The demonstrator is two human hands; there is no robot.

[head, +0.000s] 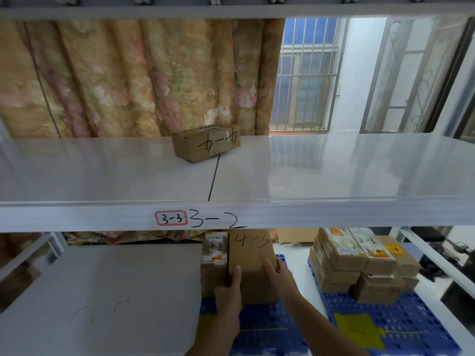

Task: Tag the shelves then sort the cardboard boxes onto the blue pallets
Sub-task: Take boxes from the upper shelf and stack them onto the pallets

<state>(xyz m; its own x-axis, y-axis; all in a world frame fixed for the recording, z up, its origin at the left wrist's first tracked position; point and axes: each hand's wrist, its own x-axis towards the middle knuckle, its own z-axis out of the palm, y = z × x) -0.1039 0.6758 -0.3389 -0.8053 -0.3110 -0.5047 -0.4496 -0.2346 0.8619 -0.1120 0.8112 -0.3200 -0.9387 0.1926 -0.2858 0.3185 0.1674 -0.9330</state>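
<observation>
Your left hand (pixel 228 291) and right hand (pixel 279 274) each grip a side of the tall brown cardboard box marked 4-3 (pixel 252 265), steadying it upright on the near blue plastic pallet (pixel 267 327), just right of the labelled 4-2 box (pixel 214 253). Farther off, the white shelf edge (pixel 334 214) carries a red-bordered 3-3 tag (pixel 171 218).

floral curtain (pixel 128 80), barred window (pixel 304 73)

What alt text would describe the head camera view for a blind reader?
Both hands, left hand and right hand, hold a cardboard box marked 4-3 over a blue pallet, below a white shelf tagged 3-3 and 3-2.
</observation>
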